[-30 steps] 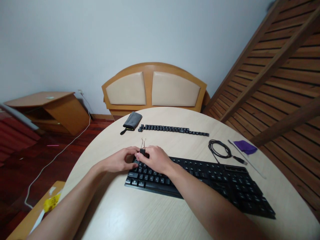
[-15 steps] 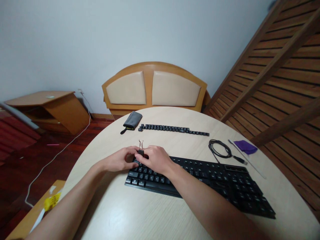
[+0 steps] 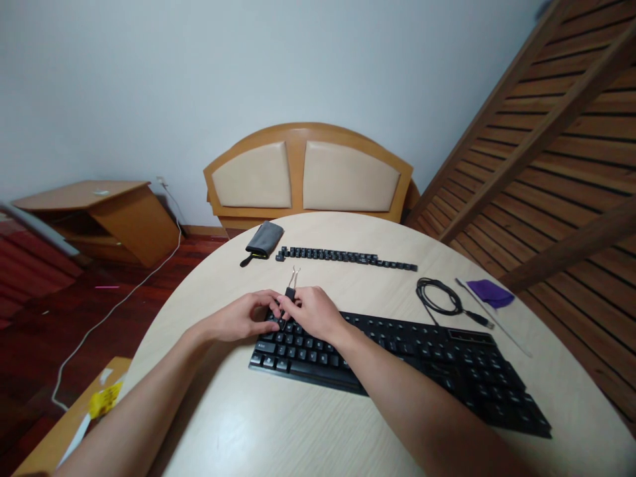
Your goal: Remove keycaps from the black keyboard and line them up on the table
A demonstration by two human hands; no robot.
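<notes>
A black keyboard [image 3: 318, 344] lies slantwise on the round table, several keys gone from its upper left part as far as I can make out. My right hand [image 3: 318, 315] is closed on a keycap puller [image 3: 290, 292], its black body pinched between thumb and fingers. The puller's thin wire ends point up and away; its lower end is down among the keys at the upper left. My left hand [image 3: 248, 315] rests at the keyboard's left edge, thumb and fingers apart, fingertips by the puller's lower end. Beyond the hands, loose black keycaps [image 3: 332, 255] stand in a row.
A grey pouch [image 3: 265, 238] with a black loop lies at the table's far left. To the right are a coiled USB cable [image 3: 440, 296], a purple cloth [image 3: 491, 293] and a thin stick [image 3: 501, 324]. A wooden headboard [image 3: 308, 132] stands behind the table [image 3: 238, 424].
The puller has tilted and shifted slightly right and away, its wire ends leaning further right. My right hand moved a little with it. My left hand stays nearly in place.
</notes>
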